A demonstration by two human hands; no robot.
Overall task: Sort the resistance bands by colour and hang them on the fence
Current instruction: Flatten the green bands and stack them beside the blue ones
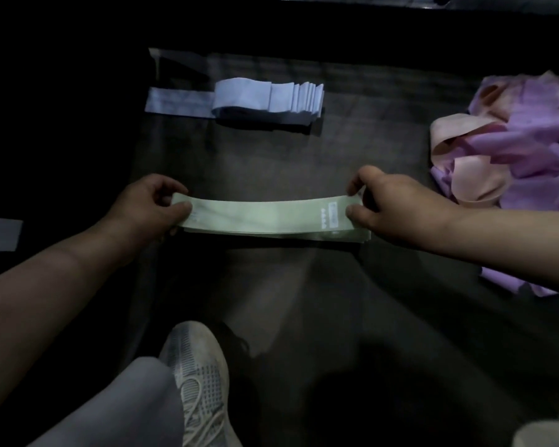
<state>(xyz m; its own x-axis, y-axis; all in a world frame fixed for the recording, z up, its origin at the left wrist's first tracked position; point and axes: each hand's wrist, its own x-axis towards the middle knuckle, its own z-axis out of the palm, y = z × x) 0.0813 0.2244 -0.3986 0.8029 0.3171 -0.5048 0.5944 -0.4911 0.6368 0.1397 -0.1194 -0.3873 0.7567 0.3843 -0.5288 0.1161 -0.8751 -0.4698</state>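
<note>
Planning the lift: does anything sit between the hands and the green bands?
Nothing visible. The left hand and right hand pinch the green bands at opposite ends. The fence is not in view.

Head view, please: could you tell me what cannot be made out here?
In the head view:
Fence: not in frame.
White print on the green bands: too small, blurred.
Their ends: covered by the left hand and right hand.
Purple and pink pile: cut by right edge.
</note>
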